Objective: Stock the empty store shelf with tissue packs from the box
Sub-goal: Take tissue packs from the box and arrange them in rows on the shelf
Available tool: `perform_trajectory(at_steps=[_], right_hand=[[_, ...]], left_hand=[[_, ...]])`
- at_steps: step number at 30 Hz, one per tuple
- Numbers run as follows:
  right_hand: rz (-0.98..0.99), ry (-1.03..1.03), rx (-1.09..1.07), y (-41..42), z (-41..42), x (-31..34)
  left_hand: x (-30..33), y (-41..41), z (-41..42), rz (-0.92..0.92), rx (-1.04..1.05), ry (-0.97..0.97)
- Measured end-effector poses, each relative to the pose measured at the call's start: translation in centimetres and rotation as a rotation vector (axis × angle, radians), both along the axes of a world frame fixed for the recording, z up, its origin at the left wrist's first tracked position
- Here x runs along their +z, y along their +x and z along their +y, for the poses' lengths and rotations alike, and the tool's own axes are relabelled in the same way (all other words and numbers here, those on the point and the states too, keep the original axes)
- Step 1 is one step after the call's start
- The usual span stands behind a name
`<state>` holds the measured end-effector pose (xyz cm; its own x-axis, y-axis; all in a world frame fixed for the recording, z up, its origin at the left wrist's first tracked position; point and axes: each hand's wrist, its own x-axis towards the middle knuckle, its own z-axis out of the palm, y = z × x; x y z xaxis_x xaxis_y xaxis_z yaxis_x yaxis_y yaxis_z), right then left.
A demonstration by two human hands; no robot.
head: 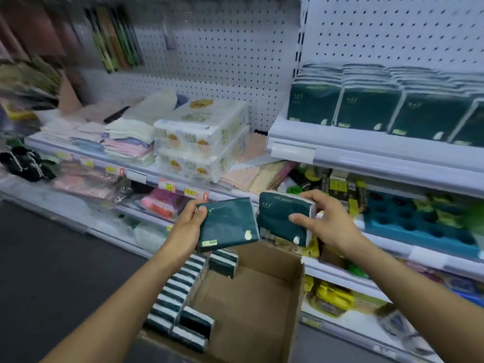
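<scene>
Above the box (pixel 262 292), my left hand (pixel 187 226) and right hand (pixel 324 221) each gripped a tissue pack (dark green), fingers clamped.

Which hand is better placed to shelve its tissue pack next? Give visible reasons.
Probably the right hand: its dark green tissue pack is nearer the shelf of matching packs at upper right. The left hand holds its pack farther away, above the cardboard box.

Box (pixel 275 297) right half bare; tissue packs (pixel 172 297) fill its left side; shelf (pixel 366 150) front row packed
</scene>
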<state>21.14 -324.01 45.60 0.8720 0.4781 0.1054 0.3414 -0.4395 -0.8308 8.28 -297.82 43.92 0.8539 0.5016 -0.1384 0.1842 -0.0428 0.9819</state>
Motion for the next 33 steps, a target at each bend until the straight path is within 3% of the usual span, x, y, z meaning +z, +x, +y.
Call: perform_trajectory(at_steps=[4, 12, 19, 22, 26, 33], right_hand=[[-0.158, 0.056, -0.037, 1.4, -1.9, 5.0], [-0.491, 0.254, -0.17, 8.2, -2.7, 12.8], [-0.632, -0.058, -0.102, 14.6, 0.2, 13.1], [-0.831, -0.286, -0.147, 15.8, 0.9, 12.1], [-1.079, -0.444, -0.28, 17.1, 1.1, 11.2], [-1.084, -0.586, -0.341, 18.5, 2.2, 11.5]], left_hand=[[3.9, 3.0, -1.2, -0.09, 0.022, 0.15], [9.6, 9.8, -4.4, -0.208, 0.003, 0.123], [11.4, 13.0, -4.1, -0.225, 0.007, 0.09], [11.5, 13.7, -3.3, -0.224, 0.009, 0.097], [12.4, 14.6, -2.1, -0.222, -0.033, 0.095], [13.9, 15.6, -0.6, -0.228, -0.095, 0.091]])
